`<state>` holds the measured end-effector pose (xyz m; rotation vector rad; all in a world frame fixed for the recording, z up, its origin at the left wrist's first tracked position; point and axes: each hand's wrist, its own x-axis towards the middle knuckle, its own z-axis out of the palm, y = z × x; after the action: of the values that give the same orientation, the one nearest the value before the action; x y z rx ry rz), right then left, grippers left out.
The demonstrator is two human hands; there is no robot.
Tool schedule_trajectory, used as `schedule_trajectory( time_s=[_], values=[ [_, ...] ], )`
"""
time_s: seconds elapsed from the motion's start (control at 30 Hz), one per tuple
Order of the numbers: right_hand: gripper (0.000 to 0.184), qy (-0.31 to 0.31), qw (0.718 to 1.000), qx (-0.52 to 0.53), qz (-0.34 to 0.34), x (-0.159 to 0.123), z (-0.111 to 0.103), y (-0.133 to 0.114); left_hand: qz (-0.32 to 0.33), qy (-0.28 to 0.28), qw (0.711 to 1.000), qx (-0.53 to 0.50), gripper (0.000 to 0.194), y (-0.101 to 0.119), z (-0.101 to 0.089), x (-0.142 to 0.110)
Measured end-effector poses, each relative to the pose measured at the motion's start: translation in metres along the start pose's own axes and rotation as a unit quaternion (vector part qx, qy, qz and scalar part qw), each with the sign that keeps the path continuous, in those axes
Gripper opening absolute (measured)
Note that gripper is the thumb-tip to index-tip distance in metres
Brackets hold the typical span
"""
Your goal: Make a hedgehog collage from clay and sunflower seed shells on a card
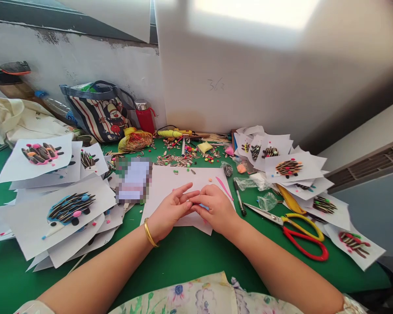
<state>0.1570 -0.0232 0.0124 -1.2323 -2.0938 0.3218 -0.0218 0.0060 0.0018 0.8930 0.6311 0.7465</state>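
Both hands meet over a white sheet of paper (163, 176) in the middle of the table. My left hand (172, 209), with a gold bangle at its wrist, has its fingers stretched out and partly apart. Bent and pressed together, the fingers of my right hand (218, 207) touch the left fingertips. Whatever may lie between them is hidden. A bit of blue (203, 206) shows beneath the right fingers. On the paper are a curved pink strip (224, 187) and a small orange dot (210, 179). Sunflower seeds (175, 160) lie scattered behind it.
Stacked cards with seed hedgehogs stand left (22, 218) and right (334, 218). A phone (134, 179) lies left of the paper. To the right are a black pen (239, 198) and scissors (288, 224). A striped bag (98, 111) and red bottle (145, 117) stand behind.
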Motion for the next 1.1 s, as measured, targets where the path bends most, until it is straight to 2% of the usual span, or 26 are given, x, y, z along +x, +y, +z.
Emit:
schedule_trajectory(
  time_s=[0.13,0.2,0.23,0.27,0.33,0.4,0.43,0.5,0.57,0.67,0.77,1.0,1.1],
  values=[
    [0.011,0.008,1.0,0.01,-0.007,-0.001,-0.007,0.006,0.021,-0.016,0.997,0.078,0.065,0.002,0.001,-0.001],
    [0.013,0.021,1.0,0.004,0.009,-0.001,-0.017,0.014,0.059,0.009,0.984,0.17,0.055,0.002,0.001,-0.002],
    [0.014,0.031,0.999,-0.006,0.029,-0.001,-0.022,0.02,0.09,0.025,0.967,0.236,0.047,0.002,0.0,-0.002],
    [0.017,0.048,0.997,-0.023,0.051,-0.001,-0.028,0.028,0.126,0.037,0.941,0.313,0.039,0.002,-0.002,-0.002],
    [0.026,0.038,0.994,-0.057,0.08,-0.003,-0.036,0.044,0.194,0.04,0.858,0.475,0.029,0.001,-0.005,-0.002],
    [0.015,0.017,0.991,-0.088,0.097,-0.005,-0.04,0.058,0.226,0.016,0.765,0.602,0.033,0.0,-0.01,-0.002],
    [0.011,0.003,0.988,-0.105,0.111,-0.006,-0.039,0.064,0.229,0.004,0.728,0.646,0.04,-0.001,-0.013,-0.001],
    [0.011,-0.017,0.983,-0.129,0.132,-0.008,-0.036,0.07,0.223,-0.011,0.676,0.702,0.056,-0.002,-0.017,-0.001],
    [0.011,-0.022,0.981,-0.135,0.135,-0.008,-0.031,0.073,0.217,-0.027,0.645,0.732,0.067,-0.002,-0.019,0.0],
    [0.02,-0.012,0.985,-0.121,0.123,-0.009,-0.026,0.075,0.209,-0.056,0.623,0.752,0.069,-0.002,-0.021,0.0],
    [0.029,-0.019,0.986,-0.112,0.12,-0.01,-0.026,0.08,0.201,-0.068,0.614,0.76,0.065,-0.002,-0.022,0.0],
    [0.014,-0.04,0.978,-0.107,0.174,-0.011,-0.031,0.079,0.196,-0.038,0.597,0.777,0.056,0.0,-0.018,-0.003],
    [0.009,-0.05,0.978,-0.115,0.164,-0.008,-0.031,0.074,0.198,-0.032,0.596,0.778,0.054,0.001,-0.017,-0.004]
  ],
)
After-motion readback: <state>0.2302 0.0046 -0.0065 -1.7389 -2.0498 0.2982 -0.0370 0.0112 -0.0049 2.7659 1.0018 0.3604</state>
